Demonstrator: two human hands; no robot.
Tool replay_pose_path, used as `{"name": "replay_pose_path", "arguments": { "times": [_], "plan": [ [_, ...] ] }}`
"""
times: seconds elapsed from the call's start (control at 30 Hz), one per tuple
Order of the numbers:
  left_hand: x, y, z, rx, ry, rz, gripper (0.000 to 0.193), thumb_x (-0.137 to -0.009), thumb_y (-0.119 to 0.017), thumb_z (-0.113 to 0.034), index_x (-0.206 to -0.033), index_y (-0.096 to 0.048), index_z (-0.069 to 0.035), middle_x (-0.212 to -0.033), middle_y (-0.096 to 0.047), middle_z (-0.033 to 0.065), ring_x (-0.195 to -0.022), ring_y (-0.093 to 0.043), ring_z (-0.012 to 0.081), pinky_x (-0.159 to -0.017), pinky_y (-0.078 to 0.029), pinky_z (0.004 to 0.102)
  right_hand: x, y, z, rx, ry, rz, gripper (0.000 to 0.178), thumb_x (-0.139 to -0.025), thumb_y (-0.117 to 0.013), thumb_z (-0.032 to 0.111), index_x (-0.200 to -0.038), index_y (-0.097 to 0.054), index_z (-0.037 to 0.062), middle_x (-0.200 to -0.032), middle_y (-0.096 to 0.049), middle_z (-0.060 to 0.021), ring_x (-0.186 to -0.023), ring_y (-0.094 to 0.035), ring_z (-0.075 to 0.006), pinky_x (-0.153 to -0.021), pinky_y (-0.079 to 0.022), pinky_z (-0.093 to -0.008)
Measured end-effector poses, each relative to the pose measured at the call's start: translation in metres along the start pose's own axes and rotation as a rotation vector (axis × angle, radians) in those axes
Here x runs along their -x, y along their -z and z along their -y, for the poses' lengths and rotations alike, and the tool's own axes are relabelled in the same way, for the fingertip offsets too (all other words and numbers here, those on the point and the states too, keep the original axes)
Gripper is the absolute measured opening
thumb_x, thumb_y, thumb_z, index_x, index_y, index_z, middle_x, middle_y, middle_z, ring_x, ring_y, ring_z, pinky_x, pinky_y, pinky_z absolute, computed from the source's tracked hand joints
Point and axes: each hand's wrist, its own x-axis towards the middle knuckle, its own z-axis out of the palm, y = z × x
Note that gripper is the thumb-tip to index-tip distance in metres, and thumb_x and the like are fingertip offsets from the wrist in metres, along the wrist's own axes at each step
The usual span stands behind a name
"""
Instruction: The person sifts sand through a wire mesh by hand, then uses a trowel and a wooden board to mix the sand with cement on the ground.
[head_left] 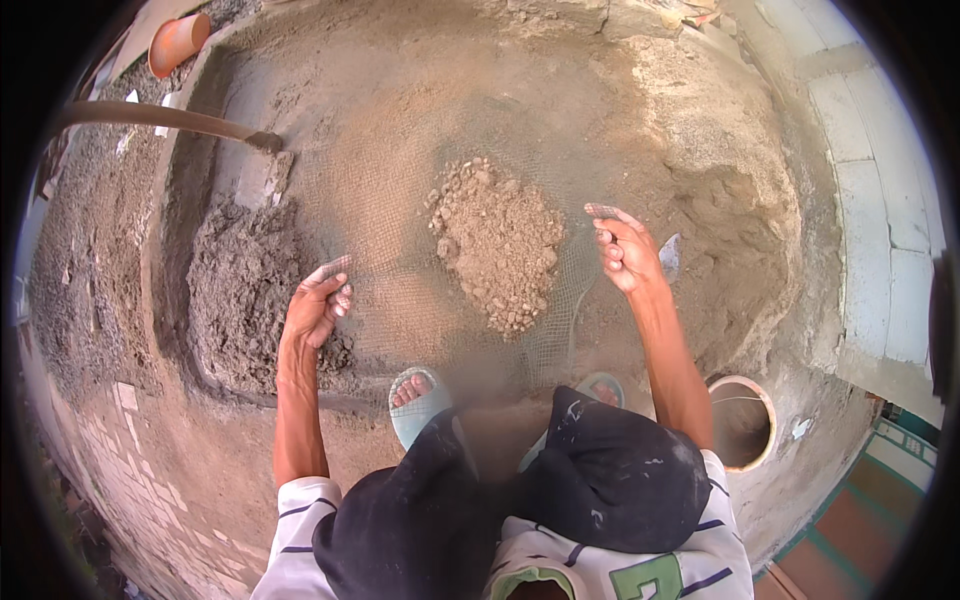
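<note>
A fine wire mesh (395,310) stretches between my two hands over a shallow trough of sand. My left hand (318,305) is closed on the mesh's left edge, beside a heap of wet grey mortar (240,270). On the other side, my right hand (628,250) pinches the right edge with its fingers curled. A mound of coarse, lumpy brown sand (500,245) lies on the middle of the mesh. The mesh's near part hangs close to my feet in pale sandals (420,408). Dust blurs the area just before my knees.
A long-handled tool (170,117) rests over the trough's left wall, its blade in the mortar. An orange bucket (178,45) lies tipped at the far left. Loose sand (735,235) banks up on the right. A round bucket (742,420) stands near my right elbow, by a block wall (870,190).
</note>
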Motion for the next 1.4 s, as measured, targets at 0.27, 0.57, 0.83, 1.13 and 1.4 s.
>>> {"name": "replay_pose_path", "arguments": {
  "times": [0.27, 0.57, 0.83, 1.13, 1.4],
  "plan": [
    [0.001, -0.010, -0.012, 0.004, -0.015, 0.021, 0.029, -0.096, -0.054, -0.003, -0.124, -0.058, 0.003, -0.073, -0.064, 0.0080, -0.054, -0.061, 0.0128, -0.047, -0.053, 0.0229, 0.011, 0.012, 0.009, -0.063, -0.004, 0.050, 0.016, -0.092, -0.056, 0.003, -0.106, -0.062, 0.0041, -0.062, -0.054, 0.0039, -0.038, -0.043, -0.0019, -0.029, -0.034, -0.0178],
    [-0.002, -0.009, -0.023, -0.062, -0.023, 0.060, 0.024, -0.096, -0.054, -0.002, -0.118, -0.060, 0.003, -0.074, -0.065, 0.0080, -0.055, -0.063, 0.0131, -0.047, -0.054, 0.0243, 0.003, -0.007, 0.006, -0.109, -0.055, 0.056, 0.022, -0.088, -0.057, -0.001, -0.109, -0.060, 0.0041, -0.064, -0.053, 0.0020, -0.042, -0.041, -0.0017, -0.033, -0.031, -0.0179],
    [0.002, 0.009, -0.016, -0.042, 0.018, -0.003, 0.031, -0.096, -0.052, -0.002, -0.127, -0.055, 0.003, -0.074, -0.063, 0.0055, -0.057, -0.061, 0.0117, -0.048, -0.052, 0.0210, -0.002, -0.010, -0.015, -0.057, -0.086, 0.046, 0.020, -0.089, -0.055, 0.001, -0.109, -0.059, 0.0027, -0.065, -0.054, 0.0021, -0.043, -0.043, -0.0022, -0.033, -0.032, -0.0180],
    [0.026, -0.035, -0.012, -0.128, -0.007, -0.030, 0.035, -0.096, -0.050, 0.000, -0.131, -0.051, 0.004, -0.076, -0.062, 0.0063, -0.058, -0.063, 0.0115, -0.047, -0.054, 0.0204, -0.023, 0.027, -0.006, -0.126, -0.063, 0.158, 0.022, -0.088, -0.057, 0.000, -0.110, -0.059, 0.0008, -0.066, -0.054, 0.0003, -0.045, -0.044, -0.0038, -0.035, -0.033, -0.0185],
    [0.066, -0.056, -0.022, -0.245, -0.025, -0.121, 0.034, -0.096, -0.046, 0.002, -0.129, -0.054, 0.003, -0.071, -0.060, 0.0037, -0.055, -0.060, 0.0105, -0.048, -0.054, 0.0196, -0.059, 0.006, -0.012, -0.123, -0.180, 0.292, 0.021, -0.090, -0.054, 0.000, -0.109, -0.059, 0.0002, -0.065, -0.051, 0.0011, -0.046, -0.042, -0.0033, -0.037, -0.034, -0.0183]
  ]
}}
